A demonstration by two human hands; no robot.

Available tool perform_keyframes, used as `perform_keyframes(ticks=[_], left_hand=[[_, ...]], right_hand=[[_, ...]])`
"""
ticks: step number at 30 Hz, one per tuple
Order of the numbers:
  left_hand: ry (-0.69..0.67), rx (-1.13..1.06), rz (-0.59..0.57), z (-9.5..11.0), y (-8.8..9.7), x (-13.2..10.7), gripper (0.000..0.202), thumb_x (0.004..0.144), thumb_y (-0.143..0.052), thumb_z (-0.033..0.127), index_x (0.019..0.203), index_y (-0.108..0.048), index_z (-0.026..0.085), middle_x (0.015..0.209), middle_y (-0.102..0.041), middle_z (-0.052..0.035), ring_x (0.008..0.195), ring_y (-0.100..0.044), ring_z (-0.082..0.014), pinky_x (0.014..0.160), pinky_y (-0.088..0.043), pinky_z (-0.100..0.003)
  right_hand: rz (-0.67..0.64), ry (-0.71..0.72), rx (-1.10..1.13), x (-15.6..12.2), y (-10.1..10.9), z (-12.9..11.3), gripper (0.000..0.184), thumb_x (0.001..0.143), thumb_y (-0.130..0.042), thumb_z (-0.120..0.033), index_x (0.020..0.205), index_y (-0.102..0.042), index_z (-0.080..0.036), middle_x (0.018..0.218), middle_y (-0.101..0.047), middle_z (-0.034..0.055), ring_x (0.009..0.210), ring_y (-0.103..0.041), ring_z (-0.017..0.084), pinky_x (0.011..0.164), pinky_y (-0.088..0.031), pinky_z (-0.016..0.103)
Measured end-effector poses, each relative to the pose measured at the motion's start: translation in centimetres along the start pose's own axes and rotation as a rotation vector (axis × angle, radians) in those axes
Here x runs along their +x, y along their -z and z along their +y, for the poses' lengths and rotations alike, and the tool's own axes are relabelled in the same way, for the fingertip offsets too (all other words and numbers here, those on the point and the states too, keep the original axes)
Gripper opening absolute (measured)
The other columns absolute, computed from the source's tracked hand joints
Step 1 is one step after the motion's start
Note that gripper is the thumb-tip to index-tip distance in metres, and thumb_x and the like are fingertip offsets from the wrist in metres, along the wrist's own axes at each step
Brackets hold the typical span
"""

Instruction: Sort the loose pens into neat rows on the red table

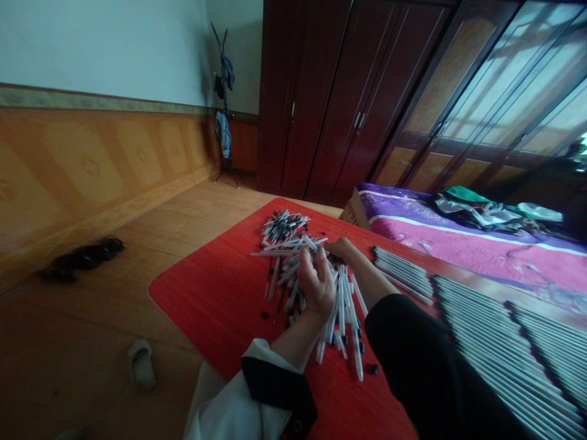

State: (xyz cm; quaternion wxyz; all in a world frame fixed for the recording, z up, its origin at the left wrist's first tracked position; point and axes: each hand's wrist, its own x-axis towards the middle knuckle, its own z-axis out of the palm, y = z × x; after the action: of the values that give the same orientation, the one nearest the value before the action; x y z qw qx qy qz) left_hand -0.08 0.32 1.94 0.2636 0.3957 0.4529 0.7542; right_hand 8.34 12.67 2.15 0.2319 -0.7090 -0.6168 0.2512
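Note:
A heap of white plastic pens [293, 269] with black tips lies loose on a red mat [206, 305], and several black caps are scattered around it. My left hand [317, 284] is in the middle of the heap, fingers curled around a bunch of pens. My right hand [342, 247] reaches in from the right in a black sleeve, resting at the far side of the heap. Its fingers are mostly hidden behind my left hand and the pens. Neat rows of pens [403, 275] lie side by side to the right of the heap.
Further lined-up rows of pens [504, 348] fill the lower right, beyond my black sleeve. Behind them are a purple and pink bedcover [458, 244] and a cardboard box [355, 211]. A dark wardrobe [348, 91] and a coat stand [224, 104] stand at the back. Dark shoes [82, 260] and a slipper [141, 365] lie on the wooden floor.

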Motion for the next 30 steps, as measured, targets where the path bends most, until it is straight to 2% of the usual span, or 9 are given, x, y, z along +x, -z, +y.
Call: perform_keyframes(ticks=[3,6,9,11,13,15,19,24,30], left_hand=[[-0.013,0.022,-0.005,-0.2,0.0,0.0,0.020,0.089,-0.040,0.033,0.080,-0.048,0.017,0.072,-0.060,-0.0043,0.066,-0.057,-0.0136,0.063,-0.043,-0.024],[-0.026,0.036,-0.029,-0.3,-0.1,-0.1,0.018,0.088,-0.041,0.033,0.081,-0.048,0.018,0.073,-0.059,-0.0043,0.070,-0.057,-0.0141,0.064,-0.043,-0.024],[-0.026,0.055,-0.067,-0.3,-0.1,-0.3,0.017,0.088,-0.041,0.032,0.080,-0.047,0.018,0.069,-0.056,-0.0026,0.067,-0.055,-0.0137,0.062,-0.042,-0.023],[-0.027,0.082,-0.099,-0.3,-0.1,-0.4,0.016,0.088,-0.041,0.031,0.079,-0.047,0.018,0.065,-0.053,-0.0007,0.062,-0.053,-0.0129,0.059,-0.040,-0.023],[-0.038,0.116,-0.138,-0.3,-0.2,-0.6,0.016,0.087,-0.042,0.031,0.079,-0.046,0.019,0.063,-0.051,0.0006,0.058,-0.050,-0.0120,0.058,-0.039,-0.022],[-0.058,0.147,-0.204,-0.2,-0.3,-0.9,0.016,0.087,-0.042,0.031,0.078,-0.047,0.019,0.063,-0.050,0.0012,0.058,-0.048,-0.0113,0.058,-0.038,-0.022],[-0.110,0.175,-0.386,0.0,-0.5,-1.7,0.015,0.085,-0.045,0.030,0.077,-0.049,0.018,0.064,-0.051,0.0016,0.058,-0.048,-0.0106,0.058,-0.038,-0.021],[-0.110,0.205,-0.553,0.3,-0.8,-2.8,0.014,0.083,-0.048,0.030,0.077,-0.050,0.017,0.063,-0.054,0.0018,0.056,-0.050,-0.0101,0.056,-0.040,-0.020],[-0.130,0.264,-0.678,0.5,-0.9,-3.3,0.013,0.081,-0.050,0.026,0.085,-0.057,0.016,0.073,-0.061,-0.0015,0.066,-0.056,-0.0123,0.063,-0.043,-0.022]], right_hand=[[0.071,-0.066,0.009,-0.6,1.0,0.4,0.012,0.059,-0.063,-0.024,0.052,-0.058,-0.014,0.036,-0.049,0.0013,0.041,-0.054,0.016,0.040,-0.038,0.024],[0.192,-0.076,0.057,-1.7,2.6,0.8,0.022,0.066,-0.053,-0.031,0.057,-0.061,-0.012,0.038,-0.052,0.0029,0.038,-0.052,0.014,0.038,-0.037,0.023],[0.411,0.022,0.271,-3.8,4.4,1.3,0.023,0.066,-0.049,-0.031,0.064,-0.062,-0.012,0.042,-0.057,0.0031,0.037,-0.052,0.013,0.036,-0.036,0.021],[0.477,0.096,0.475,-5.8,5.6,1.7,0.020,0.063,-0.051,-0.029,0.065,-0.062,-0.012,0.045,-0.059,0.0031,0.034,-0.050,0.012,0.032,-0.034,0.020],[0.452,0.132,0.672,-8.2,6.6,2.3,0.014,0.061,-0.053,-0.025,0.064,-0.059,-0.013,0.052,-0.063,0.0046,0.034,-0.051,0.011,0.030,-0.033,0.019],[0.368,0.122,0.811,-10.6,7.4,3.2,0.011,0.060,-0.054,-0.023,0.062,-0.058,-0.013,0.054,-0.064,0.0057,0.036,-0.053,0.011,0.029,-0.031,0.019],[0.170,0.070,0.868,-14.1,7.3,5.8,0.010,0.060,-0.055,-0.023,0.056,-0.055,-0.014,0.046,-0.060,0.0044,0.032,-0.050,0.010,0.027,-0.028,0.018],[0.009,0.040,0.872,-15.3,5.7,8.3,0.012,0.062,-0.054,-0.023,0.053,-0.054,-0.015,0.037,-0.055,0.0012,0.027,-0.043,0.008,0.028,-0.029,0.017],[-0.253,0.081,0.970,-15.4,5.4,8.4,0.009,0.060,-0.055,-0.024,0.056,-0.053,-0.017,0.037,-0.049,-0.0041,0.029,-0.041,0.009,0.030,-0.030,0.019]])
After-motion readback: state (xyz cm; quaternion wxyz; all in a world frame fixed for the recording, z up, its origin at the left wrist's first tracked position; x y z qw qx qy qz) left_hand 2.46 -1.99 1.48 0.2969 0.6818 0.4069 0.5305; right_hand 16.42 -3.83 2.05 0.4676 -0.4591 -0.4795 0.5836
